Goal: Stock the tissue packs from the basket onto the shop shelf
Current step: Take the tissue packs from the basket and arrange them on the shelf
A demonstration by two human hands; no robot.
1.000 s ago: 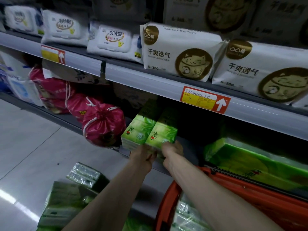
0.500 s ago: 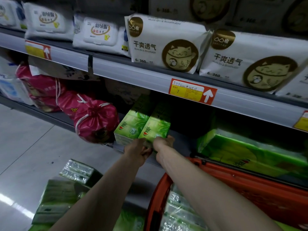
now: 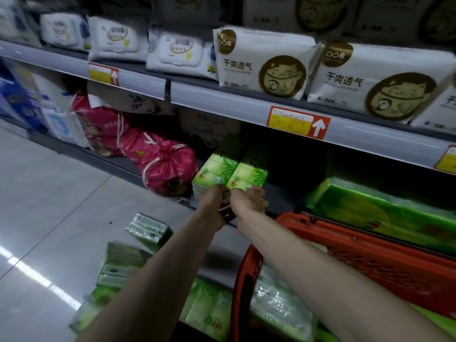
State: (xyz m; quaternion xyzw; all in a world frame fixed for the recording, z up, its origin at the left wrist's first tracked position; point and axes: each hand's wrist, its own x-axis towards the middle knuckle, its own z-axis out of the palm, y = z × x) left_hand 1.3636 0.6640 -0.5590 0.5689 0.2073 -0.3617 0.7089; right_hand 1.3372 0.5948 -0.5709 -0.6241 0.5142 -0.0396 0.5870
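Nearest, clear-wrapped green tissue packs [image 3: 278, 309] lie in the orange plastic mesh basket [image 3: 370, 255], with more wrapped green packs [image 3: 148, 230] on the grey tiled floor [image 3: 49, 193] beside it. Beyond, two bright green leaf-printed tissue packs [image 3: 213, 169] stand touching side by side at the front of the low dark shelf [image 3: 281, 193]. The right hand [image 3: 248, 201] curls its fingers round the near end of the right-hand pack [image 3: 249, 174], while the left hand [image 3: 214, 206] sits against the other, fingers hidden, so I cannot tell its grip. Farther back, pink drawstring bags [image 3: 167, 169] lie just left of them, and white cat-printed packs [image 3: 264, 67] line the shelf above.
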